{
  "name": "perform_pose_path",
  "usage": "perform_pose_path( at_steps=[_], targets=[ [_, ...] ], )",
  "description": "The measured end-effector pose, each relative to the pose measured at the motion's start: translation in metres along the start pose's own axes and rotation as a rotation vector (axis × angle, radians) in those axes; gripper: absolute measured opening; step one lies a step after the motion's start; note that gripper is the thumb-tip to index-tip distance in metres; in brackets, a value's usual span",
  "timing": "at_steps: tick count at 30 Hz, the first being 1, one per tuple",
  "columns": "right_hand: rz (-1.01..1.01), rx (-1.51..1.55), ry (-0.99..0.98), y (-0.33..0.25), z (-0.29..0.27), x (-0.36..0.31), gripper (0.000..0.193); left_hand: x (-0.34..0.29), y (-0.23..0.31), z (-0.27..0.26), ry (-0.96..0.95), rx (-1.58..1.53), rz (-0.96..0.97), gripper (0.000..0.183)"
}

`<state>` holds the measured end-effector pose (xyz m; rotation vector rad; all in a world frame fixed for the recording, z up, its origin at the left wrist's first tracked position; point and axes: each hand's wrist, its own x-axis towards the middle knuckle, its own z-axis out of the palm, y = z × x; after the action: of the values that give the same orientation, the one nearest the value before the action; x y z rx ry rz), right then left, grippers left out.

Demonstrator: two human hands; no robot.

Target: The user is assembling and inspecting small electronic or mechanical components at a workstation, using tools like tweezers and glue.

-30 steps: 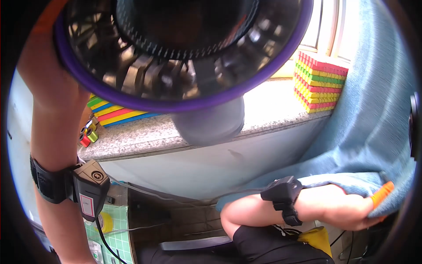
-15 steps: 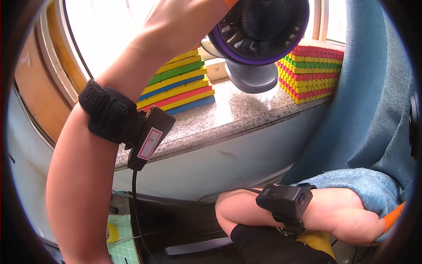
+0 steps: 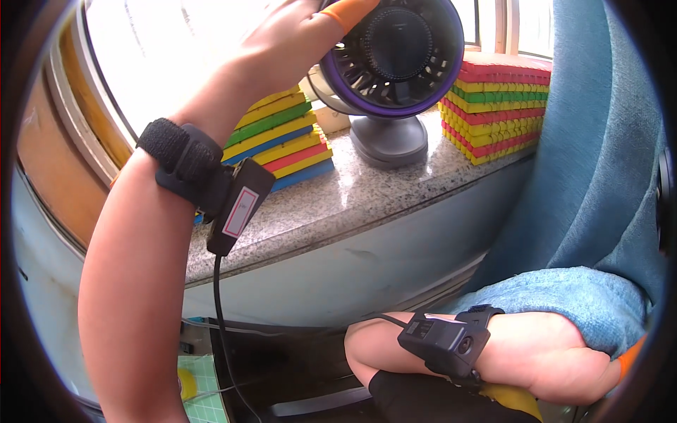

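Observation:
A round black fan (image 3: 400, 49) with a purple rim stands on a grey base (image 3: 389, 141) on the speckled stone sill. My left hand (image 3: 300, 35) grips the fan at its upper left; an orange cover is on the thumb, and the other fingers are cut off by the top edge or hidden. At the lower right, my right hand (image 3: 582, 370) lies against rumpled blue cloth (image 3: 557, 292). Only an orange-covered digit of it shows, at the rim of the picture, so its grip is hidden. Each wrist carries a strapped black device.
Stacks of coloured foam mats (image 3: 282, 141) and more layered mats (image 3: 493, 106) flank the fan on the sill (image 3: 338, 218). A blue curtain (image 3: 585, 141) hangs at the right. Below left lie a green cutting mat (image 3: 204, 388) and a yellow tape roll (image 3: 186, 384). A black cable (image 3: 218, 303) trails from my left wrist.
With my left hand on it, the fan has shifted left and away from me, and its base now appears to rest on the sill. My right arm has barely moved.

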<state>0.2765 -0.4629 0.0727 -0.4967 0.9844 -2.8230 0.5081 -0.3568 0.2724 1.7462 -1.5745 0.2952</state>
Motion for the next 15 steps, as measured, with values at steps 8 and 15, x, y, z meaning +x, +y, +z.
perform_pose_path(
  at_steps=[8,15],
  targets=[
    [-0.009,0.033,-0.023,-0.02,0.002,-0.01,0.04,-0.022,-0.02,-0.005,-0.033,-0.064,0.109,0.065],
    [0.022,0.081,-0.033,-0.038,0.001,-0.011,0.04,-0.028,-0.008,-0.014,-0.031,-0.029,0.101,0.068]
  ],
)
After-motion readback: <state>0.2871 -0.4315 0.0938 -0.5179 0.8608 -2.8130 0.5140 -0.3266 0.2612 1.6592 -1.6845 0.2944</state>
